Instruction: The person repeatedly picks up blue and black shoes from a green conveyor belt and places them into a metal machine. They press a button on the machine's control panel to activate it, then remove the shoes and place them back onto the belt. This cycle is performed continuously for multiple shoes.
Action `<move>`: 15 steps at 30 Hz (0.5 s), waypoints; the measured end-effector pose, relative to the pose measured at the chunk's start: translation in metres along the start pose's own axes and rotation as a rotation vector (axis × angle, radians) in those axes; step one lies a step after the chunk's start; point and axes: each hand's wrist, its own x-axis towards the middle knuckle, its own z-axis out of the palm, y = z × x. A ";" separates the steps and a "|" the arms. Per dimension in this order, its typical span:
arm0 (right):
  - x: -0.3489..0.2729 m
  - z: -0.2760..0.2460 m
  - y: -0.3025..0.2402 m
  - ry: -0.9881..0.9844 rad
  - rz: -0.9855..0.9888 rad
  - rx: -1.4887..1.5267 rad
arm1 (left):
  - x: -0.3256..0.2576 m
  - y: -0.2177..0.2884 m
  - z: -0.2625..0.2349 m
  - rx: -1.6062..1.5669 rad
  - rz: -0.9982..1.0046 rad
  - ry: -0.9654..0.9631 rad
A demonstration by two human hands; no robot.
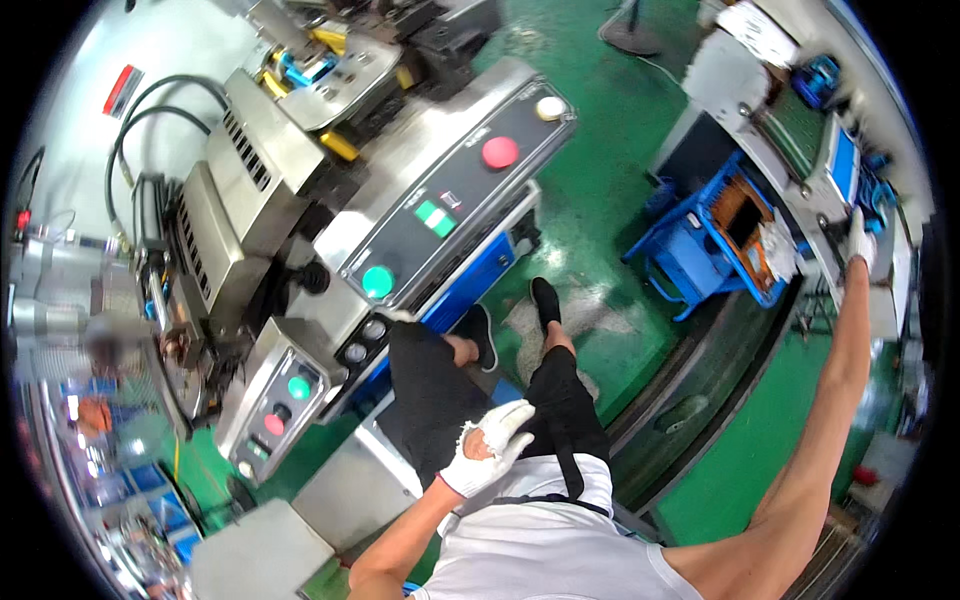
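Left grip [488, 446]: matt white cloth glove [464, 478], ragged-edged. Shorts [428, 400]: matt black cloth. Control box [405, 190]: smooth metal; panel [404, 252] matt, dark; buttons [500, 152] plastic-looking. Machine cover [225, 235]: satin-finish metal. Floor [590, 160]: smooth, glossy green.

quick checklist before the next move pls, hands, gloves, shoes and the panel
1. Left hand free: ok, nothing seen in it.
2. Left glove whole: not ok, a hole bares skin.
3. Right hand grip: cannot tell, too small at far right.
4. Shoes on both feet: ok.
5. Left hand away from the panel's red button: ok, well apart.
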 end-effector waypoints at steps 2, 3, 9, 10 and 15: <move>-0.001 -0.027 0.006 -0.106 0.024 -0.038 | -0.013 -0.017 -0.009 0.001 0.042 0.118; 0.016 -0.045 0.043 -0.111 0.090 0.381 | -0.016 -0.029 -0.014 -0.056 0.019 0.173; -0.241 0.089 0.001 0.098 -0.984 -0.172 | -0.116 -0.038 -0.033 0.013 -0.333 0.679; -0.282 0.109 -0.001 0.019 -1.253 -0.256 | -0.142 -0.040 -0.046 -0.082 -0.543 0.713; -0.530 0.163 -0.056 -0.857 -0.644 0.130 | -0.336 -0.119 -0.024 0.178 -1.089 0.924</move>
